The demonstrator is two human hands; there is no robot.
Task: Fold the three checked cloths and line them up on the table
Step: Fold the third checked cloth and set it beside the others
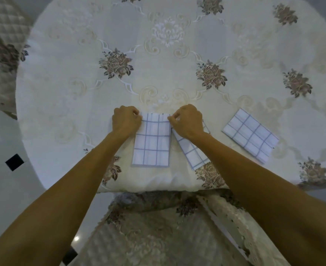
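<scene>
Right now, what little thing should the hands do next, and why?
Probably let go of the left cloth: it lies folded flat, with the left grip and right grip pinching its far corners. The middle cloth beside it lies crooked.

**Far corners of left cloth (151, 143) pinched by both hands**

A folded checked piece, the left cloth, is seen lying flat and square to the viewer near the front edge of the table, on the flowered tablecloth (158, 64). Its far left corner is pinched by the left hand (126, 120) and its far right corner by the right hand (187, 120), with fingers curled. The middle cloth (193, 154), folded and turned at an angle, is laid just beside it and is partly covered by the right forearm. The right cloth (251, 135), also folded and angled, is set apart further right. A patterned chair seat (158, 227) is seen below the table edge.
</scene>
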